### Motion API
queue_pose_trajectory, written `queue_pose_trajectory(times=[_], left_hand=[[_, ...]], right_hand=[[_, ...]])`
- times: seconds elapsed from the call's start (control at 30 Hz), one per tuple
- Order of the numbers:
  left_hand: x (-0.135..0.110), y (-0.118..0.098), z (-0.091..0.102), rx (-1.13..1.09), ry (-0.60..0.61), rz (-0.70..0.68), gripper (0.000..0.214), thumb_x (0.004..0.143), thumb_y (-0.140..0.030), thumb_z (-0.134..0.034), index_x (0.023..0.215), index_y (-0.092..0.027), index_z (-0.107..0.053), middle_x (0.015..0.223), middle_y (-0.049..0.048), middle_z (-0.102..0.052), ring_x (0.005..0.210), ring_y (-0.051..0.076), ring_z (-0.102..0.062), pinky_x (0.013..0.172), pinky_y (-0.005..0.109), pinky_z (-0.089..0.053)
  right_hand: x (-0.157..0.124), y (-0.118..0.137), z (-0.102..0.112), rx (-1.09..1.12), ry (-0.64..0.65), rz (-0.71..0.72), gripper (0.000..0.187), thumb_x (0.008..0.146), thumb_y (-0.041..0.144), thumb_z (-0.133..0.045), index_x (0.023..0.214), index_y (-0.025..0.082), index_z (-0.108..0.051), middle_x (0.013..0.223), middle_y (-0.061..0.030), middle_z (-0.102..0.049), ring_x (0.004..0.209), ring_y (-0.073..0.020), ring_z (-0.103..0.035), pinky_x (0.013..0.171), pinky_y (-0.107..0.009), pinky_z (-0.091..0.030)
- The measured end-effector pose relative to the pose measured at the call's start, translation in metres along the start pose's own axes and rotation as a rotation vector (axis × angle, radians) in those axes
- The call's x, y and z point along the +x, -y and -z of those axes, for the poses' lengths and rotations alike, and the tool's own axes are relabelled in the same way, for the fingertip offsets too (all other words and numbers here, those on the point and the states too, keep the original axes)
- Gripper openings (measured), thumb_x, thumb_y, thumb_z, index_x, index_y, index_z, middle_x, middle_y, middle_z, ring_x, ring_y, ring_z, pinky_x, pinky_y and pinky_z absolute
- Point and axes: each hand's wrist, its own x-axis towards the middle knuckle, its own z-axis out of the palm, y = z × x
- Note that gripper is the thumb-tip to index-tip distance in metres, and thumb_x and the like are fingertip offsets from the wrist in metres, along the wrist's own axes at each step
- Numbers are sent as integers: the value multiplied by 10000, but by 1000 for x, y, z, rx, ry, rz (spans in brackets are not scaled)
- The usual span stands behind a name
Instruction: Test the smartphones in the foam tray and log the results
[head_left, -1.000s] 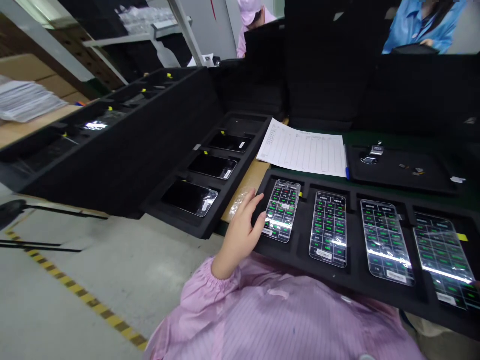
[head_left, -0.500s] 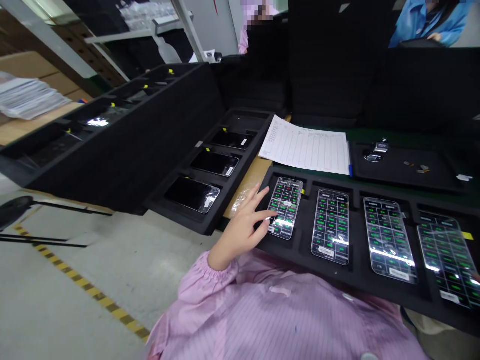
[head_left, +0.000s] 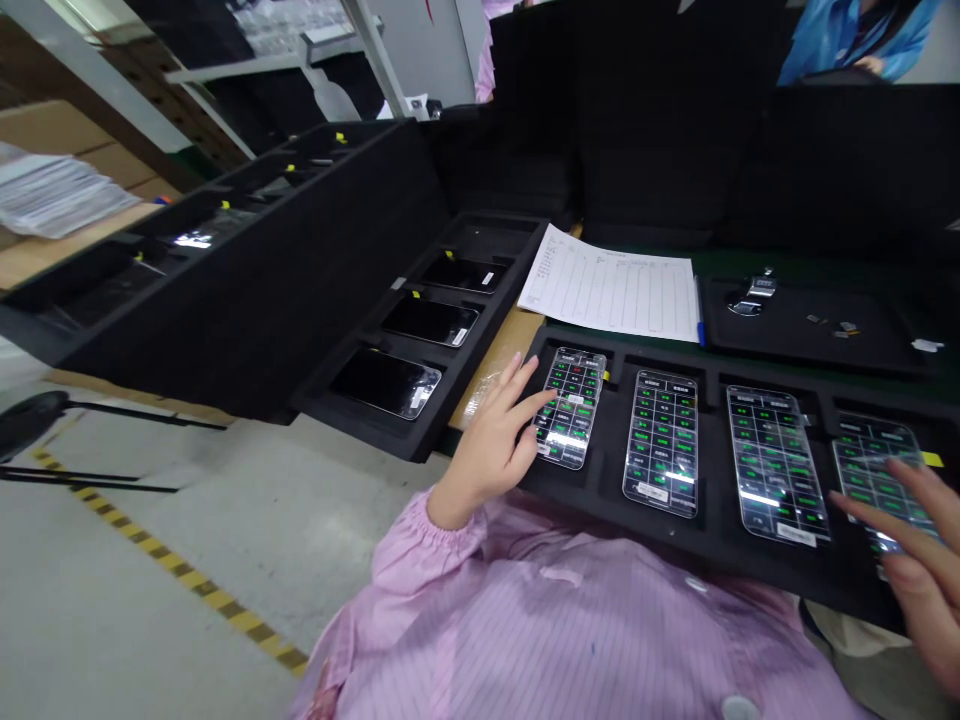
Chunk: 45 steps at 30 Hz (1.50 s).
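A black foam tray (head_left: 712,545) lies across my lap with several lit phones showing green grids. My left hand (head_left: 491,445) rests at the tray's left end with fingers spread, fingertips touching the leftmost phone (head_left: 568,405). My right hand (head_left: 911,545) reaches in from the right with fingers stretched out over the rightmost phone (head_left: 874,465). Two more lit phones (head_left: 661,440) (head_left: 772,462) lie between them. Neither hand grips anything.
A second black tray (head_left: 420,425) with dark-screened phones (head_left: 386,382) sits to the left. A paper form (head_left: 611,290) and a pen lie behind. A black mat (head_left: 817,335) holds small metal parts. A tall stack of trays (head_left: 247,270) stands left. Other people work at the back.
My right hand has come into view over the rightmost phone. My left hand's fingers have shifted slightly upward on the leftmost phone.
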Motion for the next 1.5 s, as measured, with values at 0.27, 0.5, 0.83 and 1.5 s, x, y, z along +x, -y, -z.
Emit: queue_pose_trajectory(times=[0.27, 0.5, 0.83, 1.5], left_hand=[[-13, 4, 2, 136, -42, -84, 371, 835, -200, -492, 1106, -215, -745, 1569, 85, -455, 1482, 356, -358, 1144, 613, -379], [-12, -15, -5, 152, -55, -155, 376, 871, -216, -476, 1164, -158, -706, 1602, 142, -390, 1518, 360, -280, 1141, 605, -375], [16, -64, -42, 21, 184, -317, 398, 841, -211, -510, 1199, -134, -667, 1631, 190, -308, 1539, 375, -210, 1179, 601, -334], [17, -51, -45, 46, 64, -283, 423, 943, -175, -427, 1346, -208, -548, 1685, 76, -201, 1542, 386, -174, 1194, 575, -302]], right_hand=[[17, 31, -13, 111, 20, 77, 356, 979, 414, -409, 1239, 352, -643, 1584, -7, -412, 1481, -335, -342, 1228, -610, -253], [17, 46, -11, 136, -8, 18, 360, 1009, 432, -400, 1172, 268, -676, 1536, -50, -477, 1454, -335, -391, 1208, -582, -307], [20, 62, -15, 222, -100, -36, 376, 1037, 375, -374, 1133, 233, -709, 1476, -70, -539, 1445, -310, -408, 1202, -573, -324], [-11, 11, 25, -64, -233, -121, 306, 1023, 244, -421, 1062, 231, -724, 1491, -62, -524, 1459, -320, -378, 1193, -608, -277]])
